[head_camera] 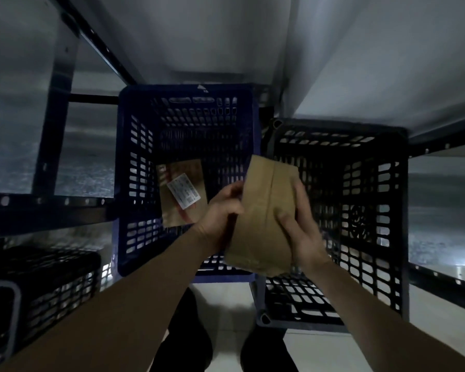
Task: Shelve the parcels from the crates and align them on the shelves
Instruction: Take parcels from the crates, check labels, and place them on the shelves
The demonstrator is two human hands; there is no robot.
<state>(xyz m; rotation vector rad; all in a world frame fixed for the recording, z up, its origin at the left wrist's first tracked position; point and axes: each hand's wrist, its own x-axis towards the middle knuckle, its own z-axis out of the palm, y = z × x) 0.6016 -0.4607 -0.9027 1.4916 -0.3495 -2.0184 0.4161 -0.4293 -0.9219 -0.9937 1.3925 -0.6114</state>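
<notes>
I hold a brown cardboard parcel (266,210) with a taped seam between both hands, above the gap between two crates. My left hand (222,216) grips its left edge and my right hand (300,226) presses on its right side. Another brown parcel (181,193) with a white label lies at the bottom of the blue crate (134,157) just left of my hands. The black crate (373,210) on the right looks empty as far as I can see inside it.
Dark metal shelf frames with grey boards stand on the left (46,205) and right (440,146). A third black crate (38,291) sits at the lower left. My dark shoes (188,345) are on the pale floor in front of the crates.
</notes>
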